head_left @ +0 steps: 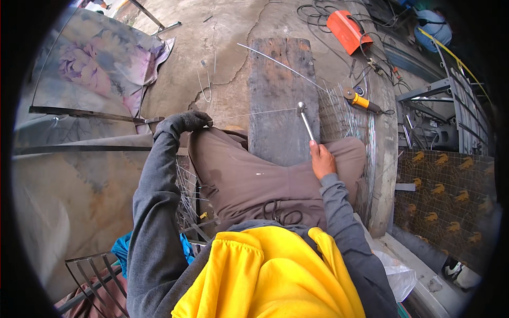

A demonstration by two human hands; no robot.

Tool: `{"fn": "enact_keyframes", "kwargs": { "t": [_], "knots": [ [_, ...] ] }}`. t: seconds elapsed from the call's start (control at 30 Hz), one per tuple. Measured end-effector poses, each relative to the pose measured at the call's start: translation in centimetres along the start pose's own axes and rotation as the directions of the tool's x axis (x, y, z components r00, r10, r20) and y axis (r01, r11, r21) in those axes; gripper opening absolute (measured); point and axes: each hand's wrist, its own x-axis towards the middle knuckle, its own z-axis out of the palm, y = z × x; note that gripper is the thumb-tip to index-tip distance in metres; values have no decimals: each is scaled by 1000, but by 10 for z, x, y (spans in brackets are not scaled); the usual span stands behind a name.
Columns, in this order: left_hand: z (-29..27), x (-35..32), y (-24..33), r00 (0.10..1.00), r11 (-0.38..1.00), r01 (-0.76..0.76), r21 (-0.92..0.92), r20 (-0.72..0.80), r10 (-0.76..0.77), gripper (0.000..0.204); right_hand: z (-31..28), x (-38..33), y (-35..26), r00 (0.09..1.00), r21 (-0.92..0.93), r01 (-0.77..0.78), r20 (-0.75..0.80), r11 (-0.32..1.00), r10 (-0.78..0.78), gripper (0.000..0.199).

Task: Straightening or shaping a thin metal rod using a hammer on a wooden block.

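My left hand (pixel 196 121), in a dark glove, is closed around one end of a thin straight metal wire (pixel 249 114) above my left knee. The wire stretches rightward over a worn wooden plank (pixel 281 69) that lies lengthwise between my legs. My bare right hand (pixel 322 160) grips the lower handle of a shiny metal hammer (pixel 306 123). The hammer's head rests at or just over the wire's far end; whether they touch, I cannot tell. Another wire (pixel 281 64) slants across the plank's far part.
Right of the plank are many thin metal rods (pixel 342 114) and a yellow angle grinder (pixel 360 100). Farther off stands an orange-red machine (pixel 349 32) among cables. A bent wire (pixel 205 94) lies on the concrete. A floral cloth (pixel 95 58) hangs at left; metal frames (pixel 458 100) stand right.
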Motion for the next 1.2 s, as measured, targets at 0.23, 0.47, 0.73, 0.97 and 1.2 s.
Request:
{"fn": "enact_keyframes", "kwargs": {
  "t": [0.23, 0.47, 0.73, 0.97, 1.2],
  "knots": [
    [0, 2, 6, 999, 998, 36, -42, 12, -35, 21, -6, -2, -15, 997, 80, 17, -82, 997, -10, 60],
    [3, 8, 17, 995, 993, 97, -66, 33, -95, 21, -15, -6, -46, 968, 159, 136, -232, 978, -97, 52],
    [0, 4, 20, 988, 985, 153, -78, 38, -151, 21, 1, 17, -27, 992, -111, 80, -89, 991, -90, 53],
    [-4, -3, 20, 977, 974, 210, -85, 45, -207, 21, -2, 14, -35, 994, -77, 54, -94, 996, -61, 56],
    [-14, -21, 15, 958, 953, 287, -93, 30, -285, 21, -19, -4, -37, 999, 58, 37, -36, 998, -35, 59]
  ]
}}
